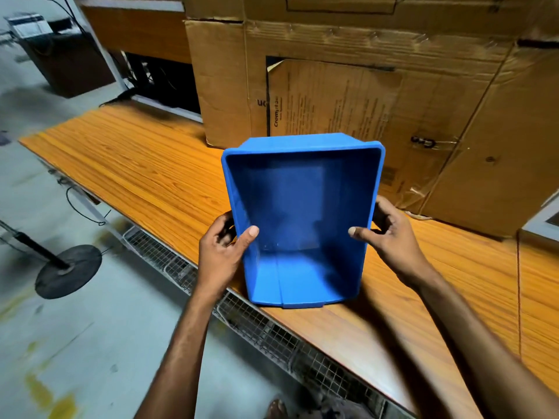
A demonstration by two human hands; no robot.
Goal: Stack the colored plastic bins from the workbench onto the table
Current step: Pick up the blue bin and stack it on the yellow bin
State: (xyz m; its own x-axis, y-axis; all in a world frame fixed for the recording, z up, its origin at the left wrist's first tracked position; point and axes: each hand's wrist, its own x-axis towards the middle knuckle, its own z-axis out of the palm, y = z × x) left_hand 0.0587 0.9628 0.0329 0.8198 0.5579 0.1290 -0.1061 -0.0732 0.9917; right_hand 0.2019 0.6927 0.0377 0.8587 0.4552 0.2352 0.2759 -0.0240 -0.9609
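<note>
Centre frame: bin [302,225] over tabletop [136,164] near edge, btwn left hand [222,252] & right hand [390,237]. Cardboard box [363,86] behind it, upper right. Stand base [68,270] on floor [90,343], lower left; wire tray [272,328] under tabletop edge.

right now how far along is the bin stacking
Done: no stack shows on the wooden table yet. In hand: the blue bin, gripped at its sides by the left hand and right hand, tilted over the table's near edge. Left: setting it down and adding the other bins, none in view.
</note>
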